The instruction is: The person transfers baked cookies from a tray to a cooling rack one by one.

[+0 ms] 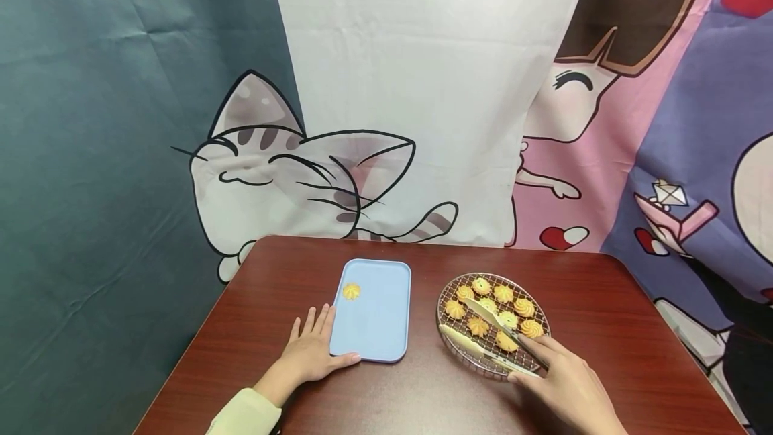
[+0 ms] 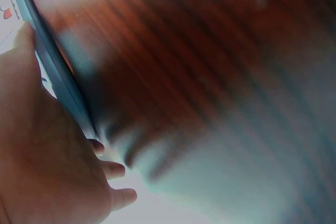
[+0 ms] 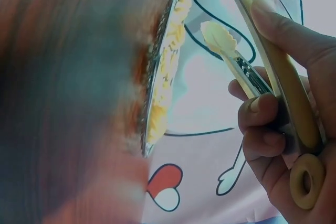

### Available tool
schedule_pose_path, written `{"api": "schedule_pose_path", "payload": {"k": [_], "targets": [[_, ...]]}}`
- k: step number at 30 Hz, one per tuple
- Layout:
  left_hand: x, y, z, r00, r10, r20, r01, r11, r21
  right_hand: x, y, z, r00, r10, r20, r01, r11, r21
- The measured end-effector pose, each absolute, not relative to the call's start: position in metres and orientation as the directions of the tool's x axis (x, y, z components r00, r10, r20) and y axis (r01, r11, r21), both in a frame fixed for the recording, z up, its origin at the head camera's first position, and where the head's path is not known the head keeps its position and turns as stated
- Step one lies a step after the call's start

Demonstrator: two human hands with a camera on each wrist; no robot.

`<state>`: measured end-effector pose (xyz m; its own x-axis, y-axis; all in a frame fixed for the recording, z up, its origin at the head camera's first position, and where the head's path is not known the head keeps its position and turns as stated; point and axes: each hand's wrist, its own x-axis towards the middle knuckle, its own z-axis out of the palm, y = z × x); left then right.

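Observation:
My left hand [image 1: 308,349] rests at the near left corner of a blue tray [image 1: 377,321], fingers straight along its side and thumb at its front edge. One yellow cookie [image 1: 351,291] lies on the tray near its left side. My right hand [image 1: 570,381] grips a pair of tongs [image 3: 286,82] with cream-coloured tips and a ring at the handle end. The tongs' arms are spread above a round wire rack [image 1: 443,294] holding several swirled cookies [image 1: 525,307]. In the head view, nothing is plainly pinched between the tips.
Both the tray and the rack are on a reddish-brown wooden table [image 1: 272,287]. A cloth backdrop [image 1: 423,52] with a cartoon cat and other figures hangs behind the table's far edge. Something dark [image 1: 751,361] stands beyond the right edge.

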<state>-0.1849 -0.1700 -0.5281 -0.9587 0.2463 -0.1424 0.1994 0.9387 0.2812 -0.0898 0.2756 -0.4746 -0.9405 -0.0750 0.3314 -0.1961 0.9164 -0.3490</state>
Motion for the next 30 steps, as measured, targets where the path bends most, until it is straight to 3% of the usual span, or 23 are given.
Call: {"api": "schedule_pose_path", "payload": {"k": [30], "targets": [[-0.184, -0.170, -0.529, -0.960, 0.245, -0.133, 0.201, 0.940, 0.275, -0.122, 0.239, -0.475, -0.908, -0.154, 0.389, -0.297, 0.893, -0.340]]}}
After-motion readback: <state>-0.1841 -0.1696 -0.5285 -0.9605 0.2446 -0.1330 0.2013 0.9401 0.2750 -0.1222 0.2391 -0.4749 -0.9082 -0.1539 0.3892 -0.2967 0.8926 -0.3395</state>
